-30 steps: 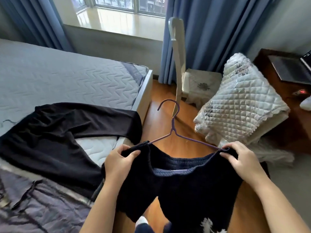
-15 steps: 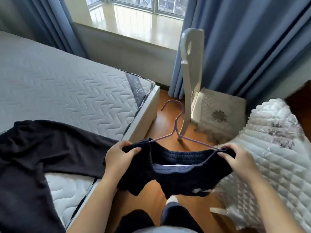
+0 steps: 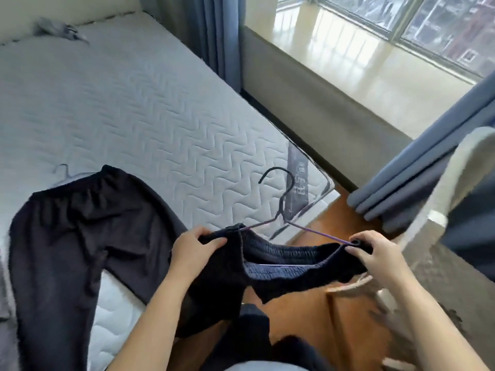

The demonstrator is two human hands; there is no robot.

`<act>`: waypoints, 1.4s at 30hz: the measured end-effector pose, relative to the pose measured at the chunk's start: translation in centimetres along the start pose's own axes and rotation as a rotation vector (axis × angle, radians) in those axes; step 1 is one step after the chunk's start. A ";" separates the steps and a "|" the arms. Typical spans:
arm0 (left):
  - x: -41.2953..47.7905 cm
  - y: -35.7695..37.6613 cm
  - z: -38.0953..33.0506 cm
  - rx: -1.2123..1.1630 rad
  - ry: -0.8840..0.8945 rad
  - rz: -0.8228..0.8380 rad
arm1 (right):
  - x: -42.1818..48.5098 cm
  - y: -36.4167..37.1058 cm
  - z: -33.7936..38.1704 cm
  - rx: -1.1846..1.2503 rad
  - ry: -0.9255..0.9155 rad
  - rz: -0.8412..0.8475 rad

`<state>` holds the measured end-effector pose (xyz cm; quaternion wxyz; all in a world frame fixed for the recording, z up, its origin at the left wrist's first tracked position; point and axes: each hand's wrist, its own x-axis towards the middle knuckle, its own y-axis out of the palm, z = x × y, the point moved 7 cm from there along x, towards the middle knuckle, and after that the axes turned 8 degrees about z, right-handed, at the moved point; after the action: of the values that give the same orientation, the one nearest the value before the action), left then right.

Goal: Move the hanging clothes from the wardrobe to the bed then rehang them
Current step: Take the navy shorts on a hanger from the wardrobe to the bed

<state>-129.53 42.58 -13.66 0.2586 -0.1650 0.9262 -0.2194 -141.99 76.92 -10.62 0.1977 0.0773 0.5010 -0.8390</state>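
Observation:
I hold a dark navy garment (image 3: 270,271) with a ribbed elastic waistband, strung on a purple wire hanger (image 3: 284,207) whose hook points up. My left hand (image 3: 192,253) grips the garment's left end over the bed's corner. My right hand (image 3: 375,255) pinches the right end together with the hanger's tip. Black trousers (image 3: 80,242) lie spread flat on the quilted white mattress (image 3: 150,113) at the left, and a grey hanger (image 3: 64,172) pokes out from under their waistband.
A crumpled grey cloth (image 3: 61,30) lies at the far end of the bed. Blue curtains (image 3: 396,191) hang at the right by a window ledge (image 3: 348,62). A white chair (image 3: 455,183) stands at the right over the wooden floor (image 3: 316,311).
The view has swung left toward the bed and window; the quilted bundle at the right has left the frame. My hands hold the garment and hanger the same way, now nearer the mattress corner.

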 end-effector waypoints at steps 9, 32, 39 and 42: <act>5.6 -2.7 2.5 -0.166 -0.186 -0.231 | 16.5 1.1 8.8 -0.209 -0.262 0.183; 32.2 -9.5 11.5 0.049 -0.505 -0.297 | 51.2 19.7 24.5 -0.336 -0.460 0.567; 41.8 -10.5 19.3 0.060 -0.493 -0.328 | 58.6 27.7 26.8 -0.286 -0.474 0.513; 45.2 -11.3 21.0 0.069 -0.484 -0.368 | 61.0 30.2 27.9 -0.285 -0.485 0.474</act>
<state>-152.49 7.26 -42.69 0.4329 -0.3684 0.7843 -0.2483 -183.22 24.48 -41.49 0.5086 -0.0383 0.5194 -0.6856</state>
